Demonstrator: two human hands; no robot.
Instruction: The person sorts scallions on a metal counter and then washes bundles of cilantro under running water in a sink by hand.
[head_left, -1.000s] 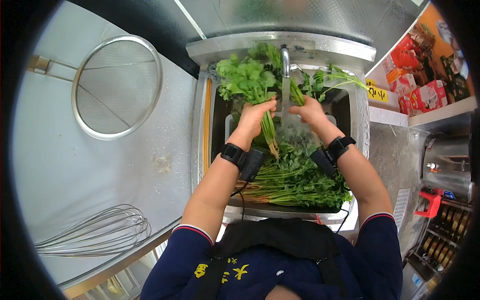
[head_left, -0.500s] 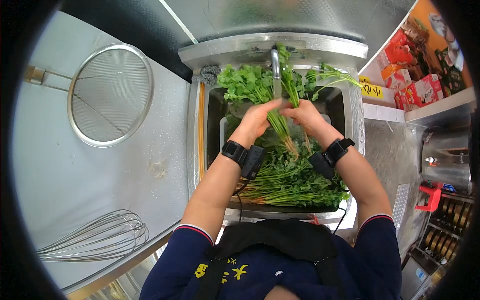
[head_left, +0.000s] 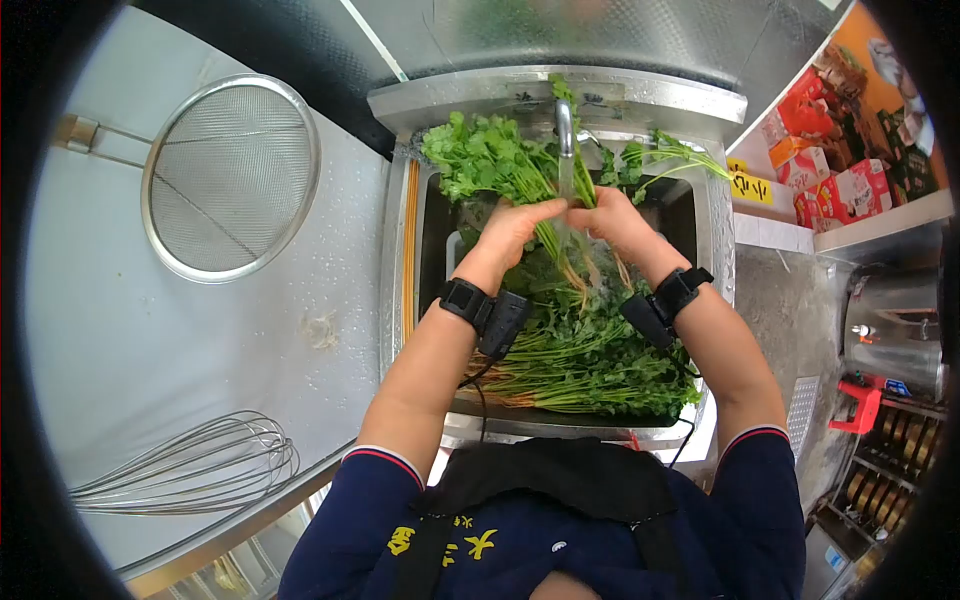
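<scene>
My left hand (head_left: 512,230) is closed around a bunch of cilantro (head_left: 485,160), its leaves fanning up to the left and its roots hanging down. Close beside it, my right hand (head_left: 608,220) grips a thinner cilantro sprig (head_left: 582,182) by the stems. Both hands are just below the faucet (head_left: 565,125), and water runs down between them. More cilantro (head_left: 580,370) lies heaped in the sink (head_left: 432,220) under my wrists, roots to the left. A few loose stems (head_left: 690,158) rest on the sink's back right corner.
On the left counter (head_left: 220,350) lie a round mesh strainer (head_left: 230,180) and a wire whisk (head_left: 200,465). Wooden sticks (head_left: 410,245) lean along the sink's left rim. Red packages (head_left: 850,185) sit on a shelf at right, above a red stool (head_left: 857,403).
Both hands have drawn slightly closer under the water stream. The cilantro bunch in my left hand has shifted left. The camera view has moved a little.
</scene>
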